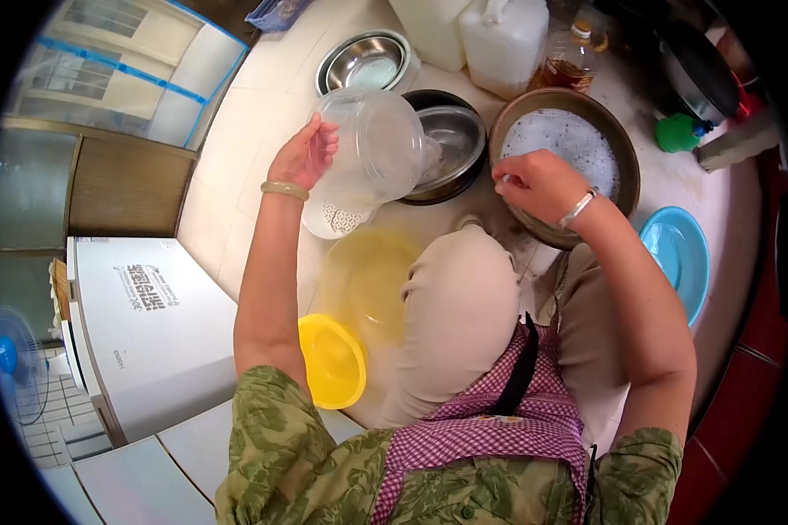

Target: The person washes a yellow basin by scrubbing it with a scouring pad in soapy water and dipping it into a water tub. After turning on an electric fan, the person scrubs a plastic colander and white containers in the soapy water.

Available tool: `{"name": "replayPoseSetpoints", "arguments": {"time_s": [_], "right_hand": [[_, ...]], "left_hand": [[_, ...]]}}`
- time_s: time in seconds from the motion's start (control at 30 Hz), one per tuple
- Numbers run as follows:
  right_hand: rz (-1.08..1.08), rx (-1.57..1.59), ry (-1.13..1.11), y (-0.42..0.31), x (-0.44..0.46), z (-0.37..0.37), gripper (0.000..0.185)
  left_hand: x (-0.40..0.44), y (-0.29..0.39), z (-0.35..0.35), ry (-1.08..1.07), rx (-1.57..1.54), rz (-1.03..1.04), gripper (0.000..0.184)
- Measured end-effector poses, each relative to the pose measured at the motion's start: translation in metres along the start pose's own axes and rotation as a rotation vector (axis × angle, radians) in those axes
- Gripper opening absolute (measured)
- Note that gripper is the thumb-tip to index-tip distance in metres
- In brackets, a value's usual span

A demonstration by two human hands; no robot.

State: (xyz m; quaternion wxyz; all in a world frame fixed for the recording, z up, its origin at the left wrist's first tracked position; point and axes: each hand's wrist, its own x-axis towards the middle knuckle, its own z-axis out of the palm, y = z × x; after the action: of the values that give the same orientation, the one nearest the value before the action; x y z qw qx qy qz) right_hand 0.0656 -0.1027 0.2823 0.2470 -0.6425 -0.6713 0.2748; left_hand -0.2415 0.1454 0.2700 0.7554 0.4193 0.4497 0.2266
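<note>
My left hand (305,156) grips the rim of a clear plastic tub (378,144), which is tipped on its side. The tub's right side reaches over a dark round pan (429,194) with a metal bowl (464,136) in it. My right hand (543,185) is over the near left rim of a brown basin (626,153) of foamy water (560,144). Its fingers are curled together; what they hold, if anything, is hidden. A white perforated piece (334,219) lies on the floor below the tub.
Nested steel bowls (363,61), white jugs (503,44) and a bottle of brown liquid (573,61) stand at the back. A yellow bowl (333,363) and a translucent yellowish basin (359,271) are left of my knees; a blue basin (678,258) and green bottle (677,133) are right.
</note>
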Motion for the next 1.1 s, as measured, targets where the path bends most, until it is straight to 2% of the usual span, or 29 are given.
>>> {"name": "replayPoseSetpoints", "arguments": {"time_s": [0.07, 0.17, 0.2, 0.27, 0.37, 0.4, 0.43, 0.47, 0.5, 0.53, 0.6, 0.7, 0.77, 0.83, 0.87, 0.97, 1.03, 1.07, 1.1], "right_hand": [[0.001, -0.006, 0.007, 0.005, 0.000, 0.001, 0.022], [0.027, -0.014, -0.003, 0.008, 0.001, -0.002, 0.024], [0.041, -0.019, -0.009, 0.008, 0.001, -0.005, 0.026], [0.229, 0.364, 0.071, 0.009, 0.006, -0.006, 0.038], [0.411, 1.052, 0.209, 0.017, 0.015, -0.016, 0.055], [0.447, 1.299, 0.255, 0.018, 0.017, -0.022, 0.061], [0.442, 1.305, 0.230, 0.014, 0.014, -0.027, 0.066], [0.440, 1.312, 0.204, 0.007, 0.010, -0.030, 0.071], [0.437, 1.320, 0.179, 0.002, 0.007, -0.032, 0.075], [0.449, 1.290, 0.146, 0.003, 0.009, -0.030, 0.061], [0.421, 1.270, 0.126, 0.007, 0.008, -0.022, 0.051], [0.459, 1.270, 0.186, 0.003, 0.011, -0.018, 0.046], [0.430, 1.312, 0.231, 0.001, 0.009, -0.014, 0.047], [0.455, 1.305, 0.253, 0.000, 0.009, -0.014, 0.047], [0.467, 1.302, 0.264, 0.000, 0.009, -0.014, 0.046], [0.465, 1.214, 0.251, -0.005, 0.010, -0.012, 0.045], [0.446, 1.148, 0.236, -0.001, 0.016, 0.000, 0.045], [0.438, 1.116, 0.224, 0.002, 0.018, 0.005, 0.045], [0.433, 1.029, 0.206, 0.006, 0.021, 0.005, 0.050]], "left_hand": [[0.010, -0.010, -0.001, -0.001, -0.080, -0.021, 0.036], [0.023, -0.018, -0.004, -0.091, -0.547, -0.028, 0.034], [0.012, -0.011, 0.012, -0.074, -0.425, 0.089, 0.031], [-0.019, 0.004, 0.053, -0.045, -0.182, 0.330, 0.025], [-0.073, 0.014, 0.127, 0.008, 0.555, 0.674, 0.021], [-0.082, 0.002, 0.142, 0.032, 0.848, 0.955, 0.015], [-0.089, -0.008, 0.155, 0.064, 1.144, 1.235, 0.010], [-0.096, -0.013, 0.163, -0.016, 1.367, 1.405, 0.005], [-0.103, -0.017, 0.169, -0.102, 1.594, 1.569, 0.009], [-0.107, -0.022, 0.174, -0.130, 1.646, 1.635, 0.013], [-0.112, -0.033, 0.179, -0.190, 1.746, 1.762, 0.020], [-0.118, -0.038, 0.174, -0.186, 1.816, 1.568, 0.026], [-0.136, -0.031, 0.177, 0.003, 1.731, 1.634, 0.032], [-0.140, -0.030, 0.178, 0.269, 1.435, 1.664, 0.040], [-0.136, -0.035, 0.173, 0.431, 1.182, 1.643, 0.045], [-0.133, -0.041, 0.158, 0.441, 0.768, 1.131, 0.058], [-0.113, -0.053, 0.124, 0.071, 0.410, 0.551, 0.059], [-0.117, -0.054, 0.127, 0.039, 0.046, 0.190, 0.051], [-0.112, -0.059, 0.117, -0.001, -0.032, 0.155, 0.049]]}}
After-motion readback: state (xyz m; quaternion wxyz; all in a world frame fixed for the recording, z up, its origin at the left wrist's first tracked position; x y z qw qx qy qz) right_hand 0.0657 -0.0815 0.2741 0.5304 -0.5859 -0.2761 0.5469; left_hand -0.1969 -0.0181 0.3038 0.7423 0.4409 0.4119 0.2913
